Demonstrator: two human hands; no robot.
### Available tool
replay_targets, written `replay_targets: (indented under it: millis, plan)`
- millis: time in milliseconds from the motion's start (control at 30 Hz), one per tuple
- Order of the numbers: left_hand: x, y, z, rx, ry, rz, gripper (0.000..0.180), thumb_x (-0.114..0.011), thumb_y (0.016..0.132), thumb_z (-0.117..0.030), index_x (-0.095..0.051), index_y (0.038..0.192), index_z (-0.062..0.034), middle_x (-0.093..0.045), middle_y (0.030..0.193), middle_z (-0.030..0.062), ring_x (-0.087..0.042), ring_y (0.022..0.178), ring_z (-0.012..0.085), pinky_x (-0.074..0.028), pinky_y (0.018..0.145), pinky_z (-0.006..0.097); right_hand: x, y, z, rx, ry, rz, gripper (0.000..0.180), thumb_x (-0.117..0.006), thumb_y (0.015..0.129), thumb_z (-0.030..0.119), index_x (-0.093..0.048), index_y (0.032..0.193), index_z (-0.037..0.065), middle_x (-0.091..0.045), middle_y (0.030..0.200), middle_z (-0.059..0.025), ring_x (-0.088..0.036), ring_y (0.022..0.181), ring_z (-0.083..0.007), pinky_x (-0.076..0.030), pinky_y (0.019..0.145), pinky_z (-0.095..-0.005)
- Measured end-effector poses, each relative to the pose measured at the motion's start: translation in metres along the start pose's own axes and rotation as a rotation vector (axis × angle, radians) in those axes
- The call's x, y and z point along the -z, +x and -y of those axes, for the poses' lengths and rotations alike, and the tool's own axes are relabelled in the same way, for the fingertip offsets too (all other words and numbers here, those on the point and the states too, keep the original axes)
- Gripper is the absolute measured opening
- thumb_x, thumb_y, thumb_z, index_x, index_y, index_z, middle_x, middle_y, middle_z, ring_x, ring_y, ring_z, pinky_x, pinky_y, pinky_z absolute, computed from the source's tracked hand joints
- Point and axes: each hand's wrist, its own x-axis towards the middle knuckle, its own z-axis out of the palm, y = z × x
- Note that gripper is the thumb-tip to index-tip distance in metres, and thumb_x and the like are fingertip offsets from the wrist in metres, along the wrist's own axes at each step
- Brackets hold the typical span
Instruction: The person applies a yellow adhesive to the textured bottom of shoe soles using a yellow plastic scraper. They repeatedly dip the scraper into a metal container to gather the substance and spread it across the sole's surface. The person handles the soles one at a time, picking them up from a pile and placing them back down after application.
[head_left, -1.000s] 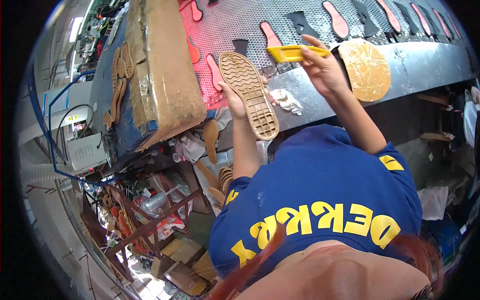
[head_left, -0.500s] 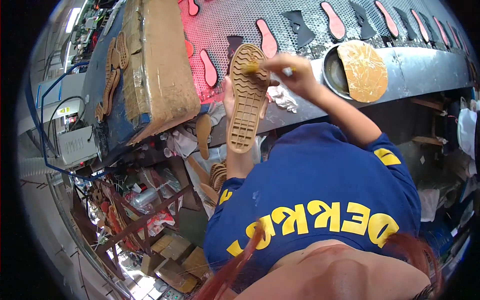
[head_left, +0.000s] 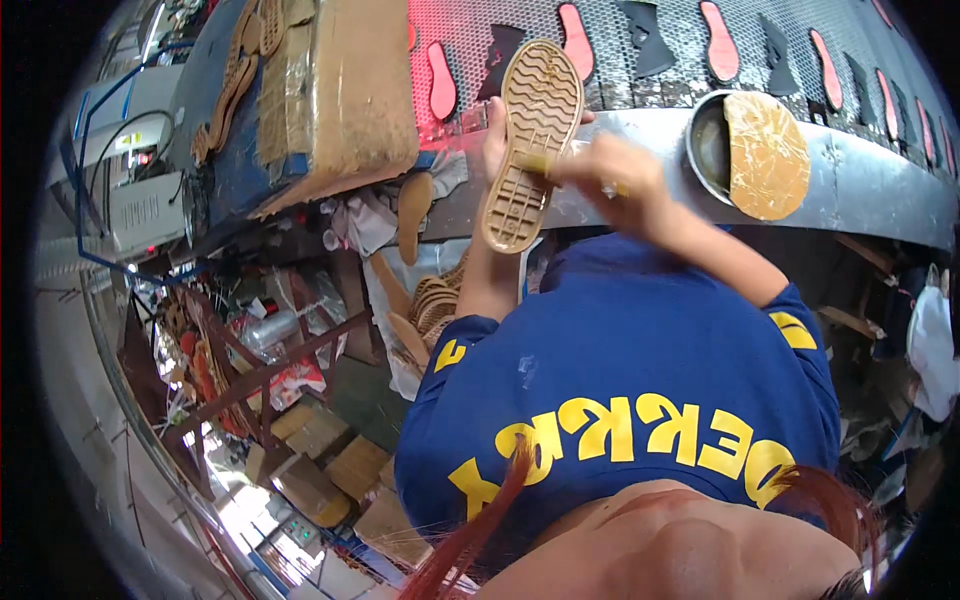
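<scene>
Centrally, tan shoe sole [head_left: 532, 140], tread facing the camera, upright before the perforated conveyor belt [head_left: 640, 90]. Left hand [head_left: 497, 140] behind it, fingers grasping its edge. Right hand [head_left: 610, 180] clenched round a small yellow brush [head_left: 535, 162] (bristles on the tread). Round glue tin [head_left: 745, 150] right of the sole; cardboard box [head_left: 345, 90] left of it.

One tan shoe sole [head_left: 531, 140] held, one round tin [head_left: 712, 148], one cardboard box [head_left: 340, 90], two hands
</scene>
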Motion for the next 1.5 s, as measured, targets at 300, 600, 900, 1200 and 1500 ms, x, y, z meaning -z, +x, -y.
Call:
replay_targets:
  millis: [300, 600, 900, 1200, 1500]
  plan:
    - [0.042, 0.011, 0.003, 0.130, -0.254, 0.244, 0.075, -0.030, 0.095, -0.065, -0.047, 0.129, -0.0003, -0.065, 0.100, 0.0196, -0.067, 0.066, 0.0289, -0.056, 0.048, 0.037, -0.008, 0.013, -0.047, -0.302, 0.208, -0.029, 0.021, -0.061, 0.082, -0.010, -0.067, 0.100, -0.002, -0.070, 0.097, -0.0095, -0.066, 0.090, -0.0158, -0.051, 0.081, -0.0268]
    - [0.150, 0.088, -0.015, 0.177, -0.275, 0.191, 0.083, -0.030, 0.090, -0.071, -0.033, 0.144, -0.0075, -0.050, 0.133, 0.0257, -0.066, 0.094, 0.0399, -0.056, 0.072, 0.054, 0.040, -0.043, -0.070, -0.684, 0.294, -0.619, 0.015, -0.066, 0.088, 0.003, -0.067, 0.102, -0.001, -0.067, 0.096, -0.0055, -0.063, 0.088, -0.0126, -0.050, 0.080, -0.0258]
    - [0.222, 0.210, -0.073, 0.037, 0.082, -0.676, 0.088, -0.029, 0.090, -0.070, -0.007, 0.152, -0.0122, -0.040, 0.139, 0.0295, -0.052, 0.114, 0.0482, -0.044, 0.090, 0.063, 0.039, -0.059, -0.074, -0.662, 0.335, -0.558, 0.017, -0.067, 0.088, 0.006, -0.066, 0.104, 0.001, -0.066, 0.096, -0.0056, -0.060, 0.084, -0.0122, -0.048, 0.075, -0.0245]
    - [0.243, -0.089, 0.082, -0.116, 0.492, -0.771, 0.044, -0.038, 0.102, -0.035, -0.062, 0.104, 0.0021, -0.068, 0.085, 0.0146, -0.068, 0.076, 0.0240, -0.054, 0.072, 0.037, 0.029, -0.095, -0.102, -0.843, 0.522, -0.471, 0.018, -0.065, 0.090, 0.008, -0.064, 0.106, -0.001, -0.066, 0.095, -0.0076, -0.061, 0.077, -0.0142, -0.050, 0.069, -0.0266]
    - [0.185, -0.311, 0.047, 0.538, 1.754, -1.761, 0.119, -0.080, 0.064, -0.053, -0.009, 0.153, -0.0191, -0.001, 0.154, 0.0296, -0.005, 0.143, 0.0471, -0.007, 0.104, 0.073, 0.014, -0.080, -0.103, -0.912, 0.565, -0.288, 0.027, -0.060, 0.094, 0.012, -0.058, 0.115, -0.005, -0.064, 0.106, -0.0140, -0.064, 0.094, -0.0191, -0.050, 0.080, -0.0264]
